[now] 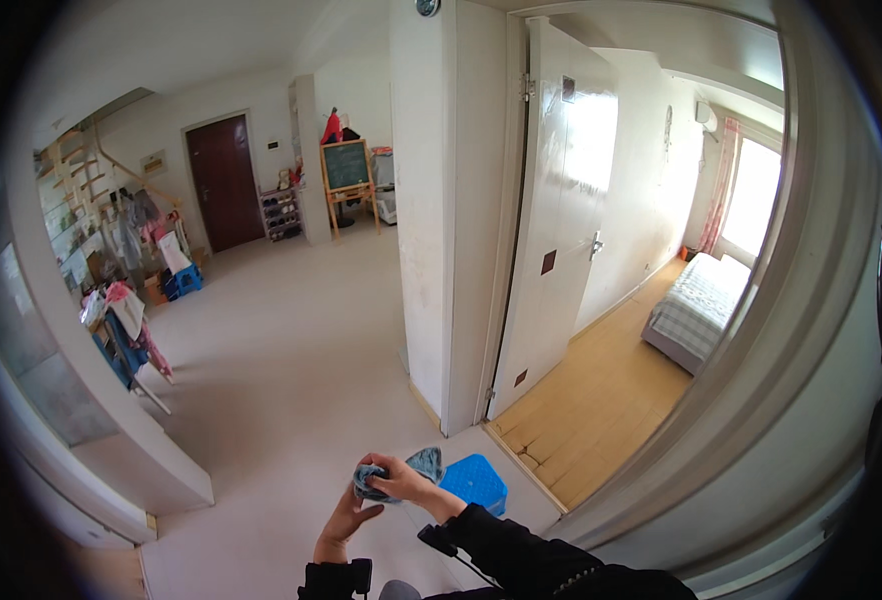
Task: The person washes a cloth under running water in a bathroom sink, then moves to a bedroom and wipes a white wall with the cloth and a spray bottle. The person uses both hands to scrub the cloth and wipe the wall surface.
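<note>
Both of my hands are together low in the middle of the head view, on a grey-blue patterned cloth (427, 462). My left hand (345, 517) is under and beside the bunched left part of the cloth, its thumb apart; its fingertips are partly hidden behind the cloth and the other hand. My right hand (405, 482) grips the bunched part from above, and a pointed end of the cloth sticks out behind it to the right. Just right of my hands a blue plastic step stool (475, 481) stands on the floor.
A white wall corner (426, 225) rises ahead, with an open white door (553, 225) to its right. Beyond the doorway is a bed (692, 315). At the left stand a clothes-draped rack (127, 337) and a pillar; a chalkboard easel (348, 166) is farther back.
</note>
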A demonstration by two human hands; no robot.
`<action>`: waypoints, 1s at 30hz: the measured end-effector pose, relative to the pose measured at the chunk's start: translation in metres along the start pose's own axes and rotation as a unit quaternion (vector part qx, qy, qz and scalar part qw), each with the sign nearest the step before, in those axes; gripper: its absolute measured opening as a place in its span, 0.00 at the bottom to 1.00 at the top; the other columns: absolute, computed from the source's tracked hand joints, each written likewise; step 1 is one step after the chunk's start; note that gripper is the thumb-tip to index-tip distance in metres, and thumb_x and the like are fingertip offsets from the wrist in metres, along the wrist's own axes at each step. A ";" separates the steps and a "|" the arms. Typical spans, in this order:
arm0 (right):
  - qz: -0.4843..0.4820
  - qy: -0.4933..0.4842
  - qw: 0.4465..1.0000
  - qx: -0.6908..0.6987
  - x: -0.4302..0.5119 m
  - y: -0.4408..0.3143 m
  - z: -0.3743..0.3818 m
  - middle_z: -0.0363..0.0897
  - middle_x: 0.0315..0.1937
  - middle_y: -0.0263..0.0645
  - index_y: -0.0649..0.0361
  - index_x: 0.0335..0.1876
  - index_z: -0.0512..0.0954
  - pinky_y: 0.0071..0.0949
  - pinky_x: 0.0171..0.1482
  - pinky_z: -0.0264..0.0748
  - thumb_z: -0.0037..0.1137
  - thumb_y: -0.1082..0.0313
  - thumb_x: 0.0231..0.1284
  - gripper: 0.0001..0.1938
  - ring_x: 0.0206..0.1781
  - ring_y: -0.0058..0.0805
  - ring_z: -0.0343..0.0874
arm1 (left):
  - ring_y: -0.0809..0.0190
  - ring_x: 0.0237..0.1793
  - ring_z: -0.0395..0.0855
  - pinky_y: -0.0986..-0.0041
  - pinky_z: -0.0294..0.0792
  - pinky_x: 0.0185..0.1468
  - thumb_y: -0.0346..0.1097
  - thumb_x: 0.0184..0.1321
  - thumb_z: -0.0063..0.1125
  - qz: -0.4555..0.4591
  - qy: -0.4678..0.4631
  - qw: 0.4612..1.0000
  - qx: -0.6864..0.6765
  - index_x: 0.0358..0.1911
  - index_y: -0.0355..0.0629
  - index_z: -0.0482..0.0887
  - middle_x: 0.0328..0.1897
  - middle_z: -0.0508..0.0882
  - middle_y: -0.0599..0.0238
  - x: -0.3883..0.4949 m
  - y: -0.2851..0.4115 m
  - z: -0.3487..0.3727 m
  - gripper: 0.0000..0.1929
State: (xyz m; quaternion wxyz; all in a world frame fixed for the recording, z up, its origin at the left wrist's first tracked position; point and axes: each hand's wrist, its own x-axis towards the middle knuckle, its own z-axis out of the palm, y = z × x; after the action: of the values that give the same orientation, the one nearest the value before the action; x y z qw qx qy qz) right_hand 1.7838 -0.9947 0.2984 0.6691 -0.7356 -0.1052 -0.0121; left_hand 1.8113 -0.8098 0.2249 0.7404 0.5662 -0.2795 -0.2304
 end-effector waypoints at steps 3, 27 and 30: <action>-0.054 0.083 0.995 -0.002 0.041 0.007 -0.027 0.78 0.38 0.33 0.62 0.51 0.74 0.23 0.51 0.72 0.54 0.72 0.65 0.12 0.46 0.21 0.74 | 0.67 0.61 0.74 0.72 0.69 0.60 0.30 0.62 0.63 -0.092 -0.046 0.993 0.055 0.63 0.37 0.71 0.60 0.78 0.61 0.058 0.031 -0.012 0.26; -0.036 0.441 0.780 0.442 0.144 0.049 -0.120 0.74 0.56 0.41 0.59 0.61 0.70 0.37 0.63 0.67 0.66 0.56 0.59 0.28 0.61 0.34 0.70 | 0.43 0.62 0.72 0.62 0.62 0.65 0.47 0.66 0.52 0.290 -0.371 0.763 0.442 0.51 0.39 0.81 0.59 0.79 0.51 0.325 0.172 -0.033 0.20; -0.207 0.369 0.903 -0.079 0.142 0.029 -0.123 0.74 0.59 0.36 0.56 0.64 0.70 0.31 0.65 0.68 0.55 0.53 0.70 0.24 0.62 0.27 0.72 | 0.42 0.62 0.72 0.63 0.60 0.68 0.51 0.66 0.49 0.279 -0.377 0.841 0.268 0.51 0.39 0.81 0.60 0.79 0.51 0.333 0.143 0.016 0.23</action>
State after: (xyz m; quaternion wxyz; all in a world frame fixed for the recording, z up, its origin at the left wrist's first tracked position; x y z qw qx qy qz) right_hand 1.9426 -1.0989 0.3053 0.5825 -0.6905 0.0010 -0.4288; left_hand 2.0495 -1.0040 0.4170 0.4302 0.5103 -0.7341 -0.1252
